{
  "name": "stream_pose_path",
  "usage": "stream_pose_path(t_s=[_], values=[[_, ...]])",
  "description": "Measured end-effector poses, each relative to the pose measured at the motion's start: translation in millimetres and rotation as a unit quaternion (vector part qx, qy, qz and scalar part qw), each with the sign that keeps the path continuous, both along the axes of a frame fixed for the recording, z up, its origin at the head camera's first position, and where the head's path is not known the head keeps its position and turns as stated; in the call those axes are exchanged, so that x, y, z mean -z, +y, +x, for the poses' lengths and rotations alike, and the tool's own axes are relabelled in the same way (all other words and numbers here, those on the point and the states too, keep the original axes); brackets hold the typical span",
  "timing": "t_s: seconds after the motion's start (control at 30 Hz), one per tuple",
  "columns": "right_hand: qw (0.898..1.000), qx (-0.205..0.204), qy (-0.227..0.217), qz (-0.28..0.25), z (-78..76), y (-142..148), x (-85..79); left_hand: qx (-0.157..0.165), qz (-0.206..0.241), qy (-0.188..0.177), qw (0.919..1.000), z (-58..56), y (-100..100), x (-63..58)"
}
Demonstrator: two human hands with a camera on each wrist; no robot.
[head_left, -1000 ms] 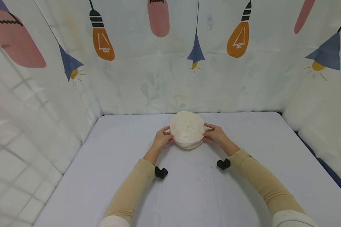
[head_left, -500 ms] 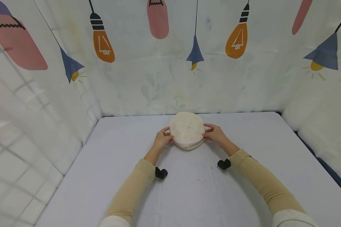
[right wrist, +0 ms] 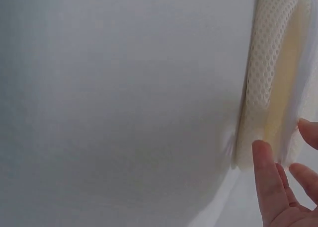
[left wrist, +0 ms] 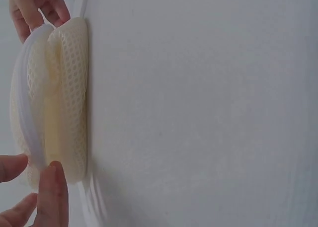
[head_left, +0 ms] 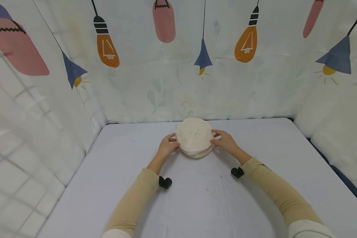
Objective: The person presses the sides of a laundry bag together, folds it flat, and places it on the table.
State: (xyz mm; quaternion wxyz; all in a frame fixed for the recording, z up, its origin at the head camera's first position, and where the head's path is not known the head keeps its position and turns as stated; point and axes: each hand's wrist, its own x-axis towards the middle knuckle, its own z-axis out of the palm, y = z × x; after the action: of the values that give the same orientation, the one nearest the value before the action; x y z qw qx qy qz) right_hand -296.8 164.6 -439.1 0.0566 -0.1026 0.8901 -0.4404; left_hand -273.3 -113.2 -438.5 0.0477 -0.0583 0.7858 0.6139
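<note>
A round cream mesh laundry bag point(head_left: 194, 135) sits near the far edge of the white table. Its upper layer bulges over a lower one, and a pale zip strip point(left wrist: 24, 103) runs round the upper rim. My left hand point(head_left: 166, 146) holds the bag's left side, thumb on the upper rim and fingers along the side. On the opposite side my right hand point(head_left: 225, 142) holds it likewise. Both wrist views show a gap between the layers with a pale yellowish inside; honeycomb mesh point(right wrist: 266, 63) covers the lower layer. What lies beneath the bag is hidden.
The white tabletop point(head_left: 193, 205) spreads in front of the bag, with a few small marks. A fabric wall point(head_left: 131, 92) printed with lamps and bulbs stands right behind the far edge. Black wrist pieces point(head_left: 165, 182) stick out from both sleeves.
The bag stays in the same place between both hands. My wrists have spread slightly outward. The head view has tilted up a little.
</note>
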Motion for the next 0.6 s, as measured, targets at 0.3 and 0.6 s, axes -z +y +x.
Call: stream_pose_path(t_s=[0.3, 0.6], values=[[0.990, -0.042, 0.067, 0.115, 4.1, 0.2, -5.4, 0.039, -0.139, 0.067, 0.9873, 0.4, -1.8, -4.0], [0.974, -0.089, 0.140, 0.153, 7.2, -1.7, -7.1, 0.112, -0.295, 0.127, 0.9403, -2.7, -0.9, -8.3]])
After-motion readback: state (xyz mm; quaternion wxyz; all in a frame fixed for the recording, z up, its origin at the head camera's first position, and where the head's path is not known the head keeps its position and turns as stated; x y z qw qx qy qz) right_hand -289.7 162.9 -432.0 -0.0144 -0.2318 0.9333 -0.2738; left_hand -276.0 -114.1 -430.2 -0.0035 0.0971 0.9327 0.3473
